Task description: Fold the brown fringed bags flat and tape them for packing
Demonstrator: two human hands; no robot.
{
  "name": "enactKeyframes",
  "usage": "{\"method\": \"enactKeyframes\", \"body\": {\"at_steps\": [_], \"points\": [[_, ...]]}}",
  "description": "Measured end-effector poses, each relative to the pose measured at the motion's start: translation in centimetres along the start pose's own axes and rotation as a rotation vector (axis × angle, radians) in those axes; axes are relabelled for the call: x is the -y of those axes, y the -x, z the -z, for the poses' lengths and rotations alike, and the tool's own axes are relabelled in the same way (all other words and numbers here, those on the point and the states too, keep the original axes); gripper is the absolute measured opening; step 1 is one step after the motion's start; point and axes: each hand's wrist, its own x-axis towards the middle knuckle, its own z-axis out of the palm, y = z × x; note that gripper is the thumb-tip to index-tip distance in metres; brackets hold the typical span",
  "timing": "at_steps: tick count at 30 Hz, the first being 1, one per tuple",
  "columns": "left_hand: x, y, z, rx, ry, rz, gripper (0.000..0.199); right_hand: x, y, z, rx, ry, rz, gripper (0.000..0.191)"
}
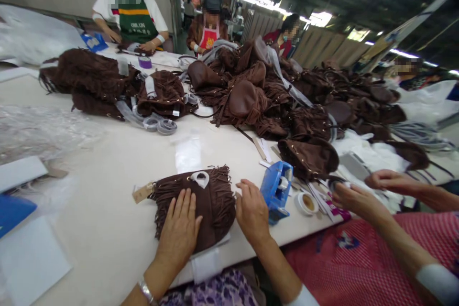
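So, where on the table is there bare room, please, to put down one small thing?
Bare tabletop shows left of the fringed bag, beside the clear plastic; a smaller patch lies between that bag and the pile of brown bags. Right of the right hand it is crowded: a blue tape dispenser, a co-worker's hand.

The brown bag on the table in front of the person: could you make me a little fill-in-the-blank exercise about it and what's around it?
1. The hand lying flat on the brown bag is the person's ____ one.
2. The tape dispenser beside the person's right hand is coloured ____.
3. The striped apron at the picture's upper left is mostly dark ____.

Missing words: left; blue; green.
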Motion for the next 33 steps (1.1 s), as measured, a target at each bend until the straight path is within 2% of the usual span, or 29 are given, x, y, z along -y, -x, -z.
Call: {"method": "enactKeyframes", "body": {"at_steps": [3,5,7,10,12,14,16,18,22,24,26,30,33], "points": [[-0.1,-0.1,0.6,0.037,0.002,0.005,0.058,0.7,2.7,0.5,0.183,-0.108,0.465,0.034],[-0.2,0.0,0.8,0.045,-0.003,0.005,0.059,-0.6,4.2,-0.3,0.281,-0.087,0.618,0.035],[-0.3,0.1,1.0,0.044,-0.007,0.003,0.059,-2.7,5.2,-1.0,0.311,-0.025,0.620,0.036],[-0.5,0.3,1.0,0.024,0.013,-0.004,0.057,-4.3,5.9,-0.3,0.232,0.057,0.487,0.039],[-0.5,0.1,0.9,0.009,0.033,-0.008,0.056,-3.5,6.2,0.9,0.206,0.056,0.455,0.043],[-0.5,-0.1,0.9,0.006,0.038,-0.009,0.057,-2.1,6.4,1.7,0.249,0.009,0.561,0.048],[-0.3,-0.1,1.3,0.015,0.032,-0.021,0.057,-0.9,6.4,1.5,0.301,-0.026,0.710,0.048],[0.0,0.6,2.1,0.034,0.029,-0.059,0.056,-0.4,6.1,0.5,0.309,-0.021,0.780,0.042],[0.4,3.9,3.9,0.080,0.026,-0.162,0.062,-0.4,5.0,-1.0,0.291,-0.034,0.758,0.035],[0.5,5.6,4.2,0.088,0.014,-0.174,0.070,-0.3,4.7,-1.0,0.287,-0.053,0.742,0.035],[0.6,6.6,3.7,0.069,-0.001,-0.164,0.068,0.0,4.6,-0.7,0.294,-0.055,0.726,0.035],[1.3,6.4,2.7,0.015,-0.012,-0.199,0.060,0.3,4.9,-0.9,0.312,-0.029,0.696,0.031],[1.6,5.8,2.8,0.027,-0.005,-0.243,0.056,0.3,5.0,-1.7,0.294,-0.045,0.690,0.026]]}}
